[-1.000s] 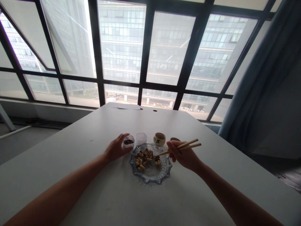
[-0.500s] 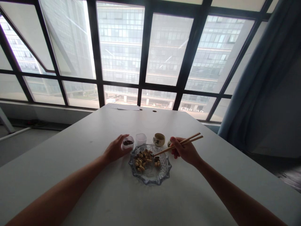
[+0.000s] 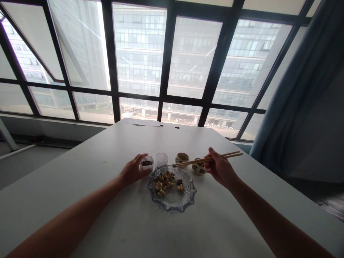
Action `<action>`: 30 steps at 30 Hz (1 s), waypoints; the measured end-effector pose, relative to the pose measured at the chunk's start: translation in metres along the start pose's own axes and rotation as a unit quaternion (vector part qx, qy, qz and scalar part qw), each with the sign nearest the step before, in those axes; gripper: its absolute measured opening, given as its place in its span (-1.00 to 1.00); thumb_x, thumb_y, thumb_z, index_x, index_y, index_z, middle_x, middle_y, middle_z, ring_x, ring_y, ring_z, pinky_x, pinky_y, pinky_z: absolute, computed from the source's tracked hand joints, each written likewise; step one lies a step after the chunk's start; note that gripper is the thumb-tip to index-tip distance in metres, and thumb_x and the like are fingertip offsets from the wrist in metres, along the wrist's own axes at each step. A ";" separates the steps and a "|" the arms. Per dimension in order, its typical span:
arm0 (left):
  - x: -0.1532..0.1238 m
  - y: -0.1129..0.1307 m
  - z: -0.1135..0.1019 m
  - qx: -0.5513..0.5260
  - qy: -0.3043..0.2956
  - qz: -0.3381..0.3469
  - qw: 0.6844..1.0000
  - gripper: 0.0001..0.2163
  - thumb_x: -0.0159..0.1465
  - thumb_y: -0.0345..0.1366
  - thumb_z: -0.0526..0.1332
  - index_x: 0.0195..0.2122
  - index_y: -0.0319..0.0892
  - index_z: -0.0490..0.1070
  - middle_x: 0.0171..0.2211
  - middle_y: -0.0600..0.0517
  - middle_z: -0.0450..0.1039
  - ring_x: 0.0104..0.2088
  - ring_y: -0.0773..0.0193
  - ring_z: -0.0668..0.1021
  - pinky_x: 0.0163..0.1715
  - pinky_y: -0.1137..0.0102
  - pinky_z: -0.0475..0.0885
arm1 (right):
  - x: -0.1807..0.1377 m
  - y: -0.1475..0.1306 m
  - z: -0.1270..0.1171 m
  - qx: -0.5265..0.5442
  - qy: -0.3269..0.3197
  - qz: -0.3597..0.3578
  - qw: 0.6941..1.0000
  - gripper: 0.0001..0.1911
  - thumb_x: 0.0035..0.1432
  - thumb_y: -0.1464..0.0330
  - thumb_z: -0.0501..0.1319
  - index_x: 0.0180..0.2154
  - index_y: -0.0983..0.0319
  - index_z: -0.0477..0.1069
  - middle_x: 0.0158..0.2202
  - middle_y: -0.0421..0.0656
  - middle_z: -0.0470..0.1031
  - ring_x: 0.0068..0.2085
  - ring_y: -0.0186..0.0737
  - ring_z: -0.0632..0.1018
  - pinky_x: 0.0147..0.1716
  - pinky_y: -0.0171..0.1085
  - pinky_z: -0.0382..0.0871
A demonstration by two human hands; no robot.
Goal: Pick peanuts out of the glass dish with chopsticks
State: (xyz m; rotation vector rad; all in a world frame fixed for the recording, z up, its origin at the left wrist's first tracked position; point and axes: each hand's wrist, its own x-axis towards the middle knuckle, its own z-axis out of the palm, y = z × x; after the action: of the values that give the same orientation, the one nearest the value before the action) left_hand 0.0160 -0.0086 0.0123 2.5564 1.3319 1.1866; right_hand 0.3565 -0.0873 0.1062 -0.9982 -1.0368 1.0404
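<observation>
My left hand point(image 3: 134, 168) is closed around the side of a small white plastic cup point(image 3: 151, 166) that holds dark seeds point(image 3: 146, 163). In my right hand point(image 3: 218, 167) is a pair of wooden chopsticks point(image 3: 199, 161), pointing left. A small dark piece point(image 3: 174, 165), too small to name, is at their tips, above the back rim of a scalloped glass plate point(image 3: 172, 206). Peanuts and other nuts point(image 3: 163, 182) are heaped on the plate's left side. A smaller cluster of nuts and dark seeds point(image 3: 180, 185) lies toward its right.
A second white plastic cup point(image 3: 161, 158) stands behind the plate. Two small ceramic cups with dark characters, one pale point(image 3: 182, 158) and one partly behind my right hand point(image 3: 198, 167), stand to its right. Papers point(image 3: 141, 122) lie at the white table's far edge, near the windows.
My right hand has moved right and slightly up. The chopstick tips have risen from the nuts to the plate's back rim with a small piece. My left hand stays on its cup.
</observation>
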 end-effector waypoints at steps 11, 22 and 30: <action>0.000 -0.003 0.003 -0.018 0.006 0.004 1.000 -0.44 0.15 -0.07 0.31 0.15 -0.13 0.27 0.08 -0.18 0.47 -0.11 0.02 0.62 -0.13 0.18 0.56 | -0.004 -0.008 0.005 0.085 0.029 0.042 0.995 -0.58 0.08 0.14 0.41 -0.60 0.31 0.45 -0.75 -0.18 0.40 -0.75 -0.43 0.35 -0.79 -0.47 0.27; 0.000 -0.004 0.004 -0.009 0.013 -0.010 1.000 -0.44 0.16 -0.11 0.28 0.17 -0.13 0.21 0.08 -0.18 0.45 -0.08 0.02 0.60 -0.11 0.16 0.55 | -0.001 -0.003 0.001 0.056 0.018 -0.018 0.998 -0.52 -0.09 0.02 0.48 -0.57 0.31 0.47 -0.73 -0.16 0.43 -0.72 -0.35 0.42 -0.80 -0.44 0.29; 0.013 0.001 -0.006 0.016 0.032 0.016 0.999 -0.48 0.21 -0.05 0.24 0.15 -0.16 0.24 0.08 -0.20 0.44 0.01 -0.03 0.55 0.01 0.07 0.46 | -0.002 -0.005 -0.001 0.050 0.023 -0.042 0.998 -0.50 -0.14 -0.01 0.48 -0.55 0.30 0.46 -0.72 -0.17 0.45 -0.71 -0.36 0.43 -0.77 -0.42 0.31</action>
State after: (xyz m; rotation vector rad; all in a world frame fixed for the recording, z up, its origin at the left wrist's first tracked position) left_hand 0.0170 -0.0017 0.0245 2.5939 1.3374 1.2723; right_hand 0.3580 -0.0901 0.1108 -0.8865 -0.9710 0.9856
